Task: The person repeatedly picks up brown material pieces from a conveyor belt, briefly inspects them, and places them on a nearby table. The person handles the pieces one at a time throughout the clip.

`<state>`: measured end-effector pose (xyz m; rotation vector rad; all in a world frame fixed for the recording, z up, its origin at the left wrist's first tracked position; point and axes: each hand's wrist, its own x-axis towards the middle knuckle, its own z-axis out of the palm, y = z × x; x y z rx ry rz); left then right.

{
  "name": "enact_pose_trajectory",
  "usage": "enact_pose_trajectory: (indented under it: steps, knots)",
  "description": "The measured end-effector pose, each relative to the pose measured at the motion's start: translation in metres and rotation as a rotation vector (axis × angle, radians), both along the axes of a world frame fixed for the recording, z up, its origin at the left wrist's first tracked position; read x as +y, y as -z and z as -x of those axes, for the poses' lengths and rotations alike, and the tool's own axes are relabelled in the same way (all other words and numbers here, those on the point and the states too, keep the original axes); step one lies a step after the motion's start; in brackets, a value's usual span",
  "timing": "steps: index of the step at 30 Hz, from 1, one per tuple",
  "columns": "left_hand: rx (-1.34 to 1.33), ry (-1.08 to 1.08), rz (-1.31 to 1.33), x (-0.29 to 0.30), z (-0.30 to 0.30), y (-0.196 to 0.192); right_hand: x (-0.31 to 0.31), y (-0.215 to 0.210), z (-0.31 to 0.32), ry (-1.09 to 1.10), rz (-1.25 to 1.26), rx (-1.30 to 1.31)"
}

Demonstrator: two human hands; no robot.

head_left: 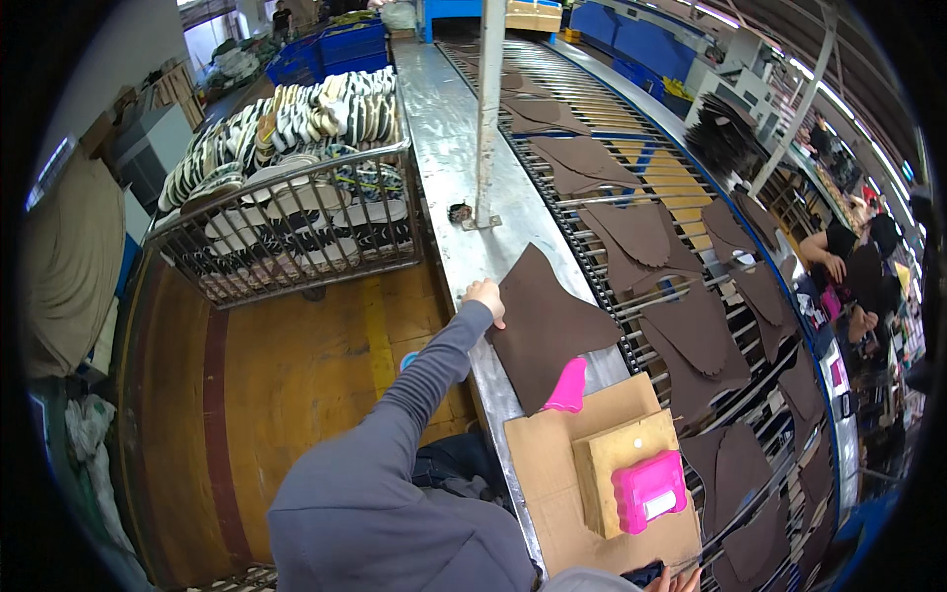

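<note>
Now the left hand point(485, 297) pinches the brown leather piece point(547, 326), its long axis running toward the person.

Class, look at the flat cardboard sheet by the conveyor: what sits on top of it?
On the cardboard sheet sits a smaller cardboard block with a pink plastic tool on top. A pink handle overlaps its far edge. The steel bench under the sheet is hidden.
</note>
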<state>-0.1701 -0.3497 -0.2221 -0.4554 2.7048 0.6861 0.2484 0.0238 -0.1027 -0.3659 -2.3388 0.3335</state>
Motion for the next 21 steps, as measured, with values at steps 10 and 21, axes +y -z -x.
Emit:
enact_pose_trajectory:
  steps: [10, 21]
  knots:
    - [0.583, -0.047, -0.541, -0.003, -0.040, 0.002, -0.021, 0.001, -0.006, -0.065, 0.093, -0.043]
    - [0.453, 0.122, -0.465, -0.078, 0.016, 0.007, -0.044, -0.029, 0.023, -0.195, 0.098, -0.007]
